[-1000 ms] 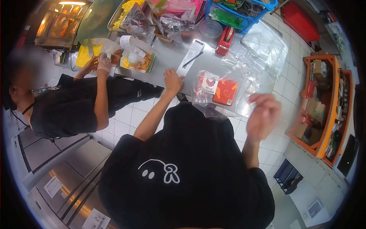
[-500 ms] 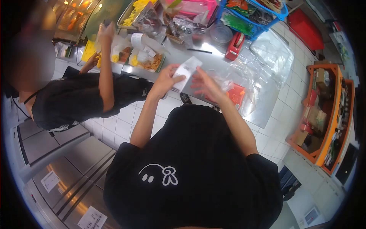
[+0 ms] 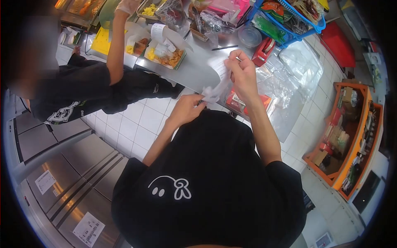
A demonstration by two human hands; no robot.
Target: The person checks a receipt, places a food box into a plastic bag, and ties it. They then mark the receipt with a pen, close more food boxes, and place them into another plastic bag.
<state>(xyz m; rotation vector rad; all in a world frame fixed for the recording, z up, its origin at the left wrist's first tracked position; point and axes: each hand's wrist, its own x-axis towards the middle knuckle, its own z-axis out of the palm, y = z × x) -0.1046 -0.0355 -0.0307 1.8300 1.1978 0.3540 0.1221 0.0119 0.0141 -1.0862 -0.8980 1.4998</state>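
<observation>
Right hand: grip pinching, thumb against bent fingers, on the edge of a white printed paper slip, long and narrow, curled and partly blurred. Left hand: grip pinching too, thumb and fingers together at the slip's lower, crumpled end. So the slip lies between the two grips, running up from the left fingertips to the right ones, lifted above the near edge of a grey metal desk (print unreadable at this blur).

Just past the right fingertips, a thin black pen on the desk. Under and beside the right wrist, a red-orange box near the desk's edge, partly hidden by the forearm. Right of the hand, a red tape dispenser; behind it, a clear round plastic container; next to those, crinkled clear plastic bags spread over the corner. A blue plastic basket with packets stands beyond.

Left of the slip, apart from it, an open paper food box with yellow and brown food, another such box beside it. A co-worker in a black top stands far left, gloved hand raised above the desk. Far right, an orange-framed shelf unit.
</observation>
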